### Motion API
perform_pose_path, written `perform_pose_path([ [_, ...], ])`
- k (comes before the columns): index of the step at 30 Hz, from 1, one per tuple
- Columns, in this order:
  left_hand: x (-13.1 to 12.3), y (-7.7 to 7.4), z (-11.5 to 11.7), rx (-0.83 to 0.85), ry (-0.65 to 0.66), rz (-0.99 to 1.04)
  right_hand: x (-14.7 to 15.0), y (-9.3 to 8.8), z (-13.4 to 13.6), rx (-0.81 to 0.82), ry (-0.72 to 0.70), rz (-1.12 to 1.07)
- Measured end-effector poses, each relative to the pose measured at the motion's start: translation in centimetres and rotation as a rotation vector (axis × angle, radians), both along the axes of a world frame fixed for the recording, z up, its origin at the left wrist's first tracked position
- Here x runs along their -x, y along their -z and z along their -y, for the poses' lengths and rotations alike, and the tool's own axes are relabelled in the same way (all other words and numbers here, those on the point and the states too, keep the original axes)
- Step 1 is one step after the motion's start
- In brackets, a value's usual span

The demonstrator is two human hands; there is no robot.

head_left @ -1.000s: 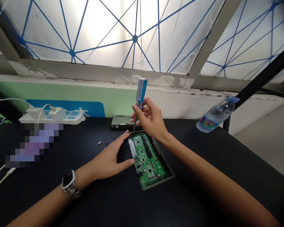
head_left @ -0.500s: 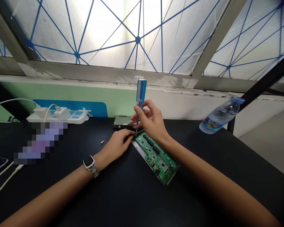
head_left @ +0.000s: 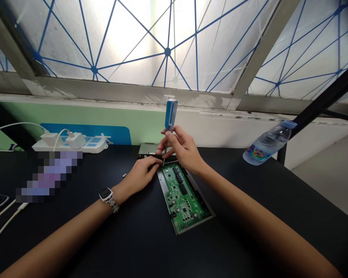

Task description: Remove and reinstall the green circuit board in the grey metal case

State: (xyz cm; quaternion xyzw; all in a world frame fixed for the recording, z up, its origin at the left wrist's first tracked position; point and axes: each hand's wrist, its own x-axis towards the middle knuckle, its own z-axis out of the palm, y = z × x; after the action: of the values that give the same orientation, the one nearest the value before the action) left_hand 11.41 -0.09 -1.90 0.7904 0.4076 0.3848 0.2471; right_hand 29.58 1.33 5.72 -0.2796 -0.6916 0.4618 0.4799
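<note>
A green circuit board (head_left: 182, 195) lies in a shallow metal tray on the black table (head_left: 150, 247). My right hand (head_left: 183, 148) is closed round a screwdriver (head_left: 169, 116) with a blue and clear handle, held upright, its tip at the board's far left corner. My left hand (head_left: 142, 172) rests at that same corner, fingers curled and pinched near the screwdriver tip; what they hold, if anything, I cannot make out. A watch sits on my left wrist.
A metal cover plate (head_left: 149, 149) lies behind the board. A small screw (head_left: 124, 175) sits left of my left hand. A white power strip (head_left: 69, 143) with chargers is at the back left, cables at the left edge. A water bottle (head_left: 265, 144) leans at the right.
My left hand went from lying open beside the board to curled at its far corner. The board swung to the right and then back. The screwdriver stayed upright at the corner.
</note>
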Motion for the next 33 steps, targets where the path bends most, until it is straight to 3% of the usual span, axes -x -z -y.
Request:
perform_pose_path([
  [9,-2.3,-0.2,-0.8,0.095,0.113,0.282,-0.2,0.1,-0.3,0.017,-0.013,-0.031],
  [14,-2.8,0.0,-0.8,0.113,0.106,0.378,-0.4,0.2,-0.3,0.047,0.004,0.014],
  [22,-2.8,-0.3,-0.4,0.109,0.003,0.42,-0.5,4.2,-0.2,-0.191,0.314,0.17],
  [26,-2.8,-0.2,-0.3,0.116,-0.018,0.443,-0.7,5.2,0.2,-0.139,0.337,0.153],
  [33,-2.7,0.0,-0.4,0.146,-0.008,0.468,-0.8,5.5,0.1,-0.177,0.308,0.138],
])
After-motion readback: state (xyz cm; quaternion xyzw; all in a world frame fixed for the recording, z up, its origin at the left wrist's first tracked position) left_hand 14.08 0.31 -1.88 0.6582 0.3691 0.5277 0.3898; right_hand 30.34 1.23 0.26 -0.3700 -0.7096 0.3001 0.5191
